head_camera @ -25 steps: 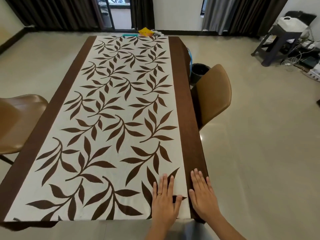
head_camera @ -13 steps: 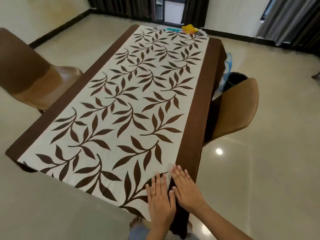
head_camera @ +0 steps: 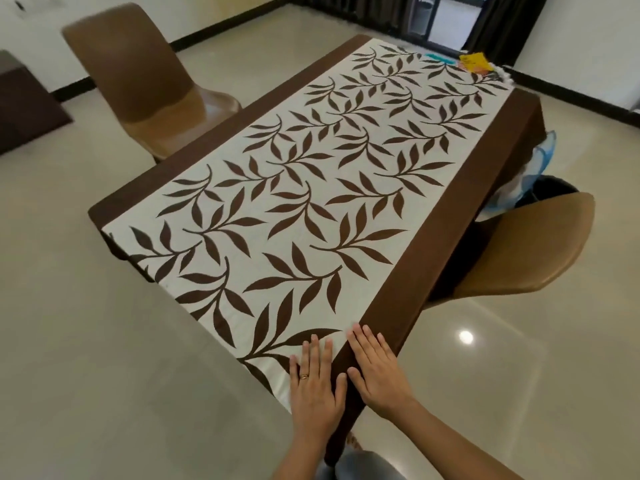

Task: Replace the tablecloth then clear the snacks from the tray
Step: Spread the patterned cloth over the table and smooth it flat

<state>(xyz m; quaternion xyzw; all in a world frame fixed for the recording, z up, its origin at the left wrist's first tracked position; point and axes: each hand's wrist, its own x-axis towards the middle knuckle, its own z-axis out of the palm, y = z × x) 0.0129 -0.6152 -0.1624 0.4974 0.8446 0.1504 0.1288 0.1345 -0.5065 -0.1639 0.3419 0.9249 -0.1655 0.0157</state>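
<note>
The cream tablecloth with brown leaf print and brown borders (head_camera: 311, 188) covers the table; left hand (head_camera: 317, 386) and right hand (head_camera: 375, 370) press flat, fingers spread, on its near corner; smooth outward evenly, avoiding dragging it askew.

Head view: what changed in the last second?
The view swung left; the tablecloth now runs diagonally. The left hand and right hand drew closer together at its near corner. Nothing gripped or released. Both hands stay flat on the cloth, which stays spread; the yellow packet stays at the far end.
</note>
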